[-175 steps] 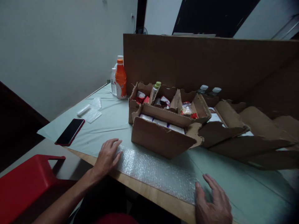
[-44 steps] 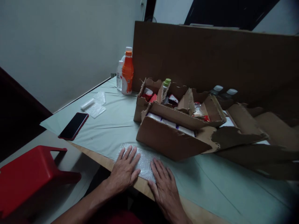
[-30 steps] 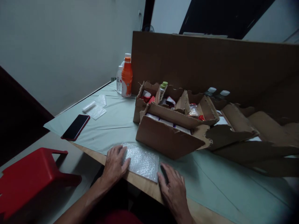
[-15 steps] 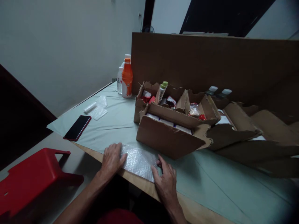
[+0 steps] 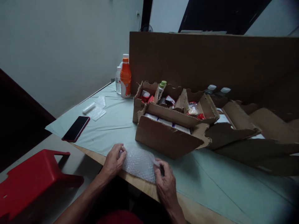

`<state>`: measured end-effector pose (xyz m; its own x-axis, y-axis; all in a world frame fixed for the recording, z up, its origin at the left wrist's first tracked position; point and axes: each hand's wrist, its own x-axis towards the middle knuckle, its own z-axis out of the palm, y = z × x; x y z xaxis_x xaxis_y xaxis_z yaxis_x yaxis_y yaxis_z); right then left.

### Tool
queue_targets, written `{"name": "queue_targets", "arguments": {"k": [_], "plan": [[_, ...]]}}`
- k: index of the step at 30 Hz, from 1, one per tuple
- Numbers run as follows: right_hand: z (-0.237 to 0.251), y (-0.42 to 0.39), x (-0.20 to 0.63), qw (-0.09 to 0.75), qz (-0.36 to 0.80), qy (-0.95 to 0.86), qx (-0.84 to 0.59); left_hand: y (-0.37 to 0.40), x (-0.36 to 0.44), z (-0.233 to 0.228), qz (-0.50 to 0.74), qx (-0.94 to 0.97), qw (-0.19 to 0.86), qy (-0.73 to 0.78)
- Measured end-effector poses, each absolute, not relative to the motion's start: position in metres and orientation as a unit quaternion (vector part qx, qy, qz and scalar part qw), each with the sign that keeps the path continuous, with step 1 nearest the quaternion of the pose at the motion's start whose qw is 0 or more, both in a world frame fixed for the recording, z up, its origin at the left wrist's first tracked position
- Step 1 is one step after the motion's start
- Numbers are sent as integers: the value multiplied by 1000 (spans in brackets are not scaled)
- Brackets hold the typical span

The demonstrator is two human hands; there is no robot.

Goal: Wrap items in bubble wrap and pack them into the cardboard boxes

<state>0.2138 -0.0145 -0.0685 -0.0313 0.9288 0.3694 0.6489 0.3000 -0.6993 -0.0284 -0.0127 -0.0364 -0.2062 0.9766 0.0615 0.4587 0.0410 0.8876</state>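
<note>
A clear sheet of bubble wrap (image 5: 139, 163) lies at the table's front edge, between my two hands. My left hand (image 5: 115, 158) grips its left side, fingers curled with the thumb against them. At the right side, my right hand (image 5: 164, 175) pinches the sheet's edge between thumb and fingers, and a corner there is lifted a little. Just behind the wrap stands a cardboard box (image 5: 167, 137) with white packs inside. Farther left on the cloth are more pieces of bubble wrap (image 5: 98, 109), one of them rolled, and a dark phone (image 5: 76, 128) in a red case.
Several open cardboard bins (image 5: 203, 109) hold small packets along the back. A tall cardboard panel (image 5: 198, 62) rises behind them. An orange bottle (image 5: 125, 77) stands at the panel's left end, beside clear bottles. A red plastic stool (image 5: 35, 177) is on the floor at left.
My fingers have closed on both sides of the bubble wrap, where they lay flatter before. Its right edge has come up slightly. The view has shifted a little.
</note>
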Motion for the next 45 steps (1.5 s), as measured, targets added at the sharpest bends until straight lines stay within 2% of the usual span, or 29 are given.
{"name": "queue_targets", "arguments": {"k": [3, 5, 10, 14, 20, 22, 24, 26, 29, 32, 36, 40, 45], "plan": [[-66, -18, 214, 414, 193, -681, -573, -10, -25, -33, 474, 398, 444, 648], [-63, -19, 214, 423, 186, -678, -572, -11, -21, -33, 509, 325, 489, 629], [-37, -19, 218, 449, 125, -710, -527, -23, -14, -29, 479, 369, 534, 591], [10, -15, 225, 484, 51, -738, -467, -17, -13, 8, 488, 456, 436, 603], [105, 23, 245, 530, -28, -704, -473, 45, 5, 108, 589, 596, 238, 491], [129, 50, 254, 549, -26, -683, -481, 76, 16, 131, 619, 636, 159, 433], [144, 78, 265, 557, 27, -677, -480, 107, 24, 141, 599, 672, 123, 418], [149, 103, 277, 508, 113, -702, -487, 132, 28, 141, 483, 728, 145, 465], [140, 126, 293, 333, 182, -763, -523, 157, 27, 134, 252, 788, 201, 524], [130, 137, 298, 173, 169, -799, -550, 170, 26, 130, 155, 803, 215, 533], [135, 145, 286, 19, 121, -811, -572, 183, 38, 136, 55, 802, 215, 555], [144, 152, 273, -84, 73, -806, -581, 191, 53, 140, -4, 796, 194, 573], [138, 156, 271, -115, 59, -789, -601, 191, 53, 141, -13, 790, 172, 588]]}}
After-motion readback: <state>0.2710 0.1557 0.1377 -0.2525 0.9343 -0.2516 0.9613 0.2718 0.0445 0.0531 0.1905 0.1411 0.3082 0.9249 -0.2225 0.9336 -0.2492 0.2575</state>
